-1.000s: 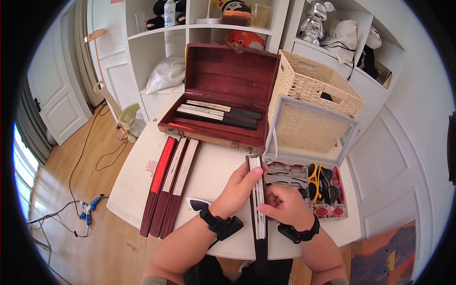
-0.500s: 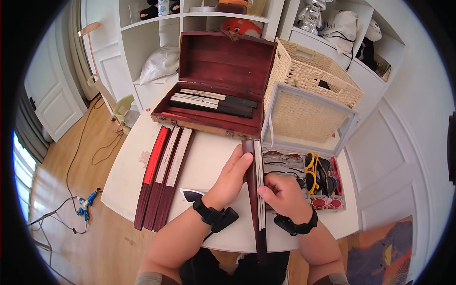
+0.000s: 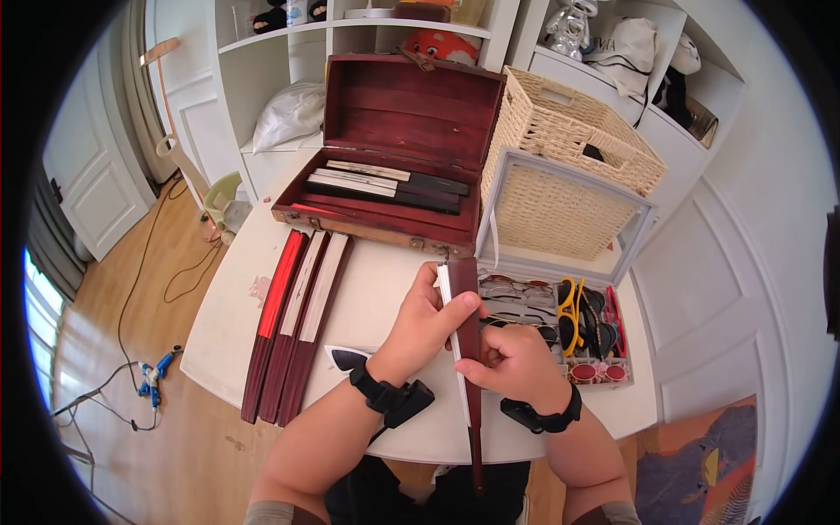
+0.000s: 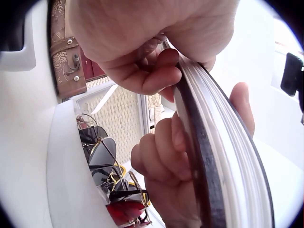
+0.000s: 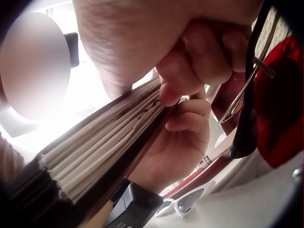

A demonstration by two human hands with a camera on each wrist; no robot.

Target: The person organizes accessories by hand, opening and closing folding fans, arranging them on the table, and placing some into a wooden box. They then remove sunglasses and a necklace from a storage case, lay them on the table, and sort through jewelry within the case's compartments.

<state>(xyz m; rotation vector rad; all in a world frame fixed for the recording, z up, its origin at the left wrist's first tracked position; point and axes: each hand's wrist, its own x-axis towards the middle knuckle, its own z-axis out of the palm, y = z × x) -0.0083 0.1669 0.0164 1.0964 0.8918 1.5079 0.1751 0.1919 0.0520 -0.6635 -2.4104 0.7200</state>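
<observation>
A folded fan with dark red outer ribs [image 3: 470, 341] and pale folded leaf edges stands lengthwise between both hands above the table's front. My left hand [image 3: 425, 325] grips its upper part, thumb across the dark rib. My right hand [image 3: 522, 367] pinches it lower down from the right, the other fingers curled. In the right wrist view the fan's pleats [image 5: 104, 137] show as pale layers between dark ribs. Three more folded fans, one with a red leaf [image 3: 284, 284] and two with pale leaves, lie side by side on the left of the table.
Behind the hands, an open dark red case [image 3: 402, 114] holds several folded fans. A woven basket [image 3: 577, 122] stands at the back right, with a lidded tray of sunglasses [image 3: 573, 328] before it. White sunglasses [image 3: 347, 358] lie beside the left wrist on the white table [image 3: 219, 350].
The fan in my hands has turned about its length: its dark outer rib now faces up, with the pale edges on the left instead of the right. Both hands still hold it.
</observation>
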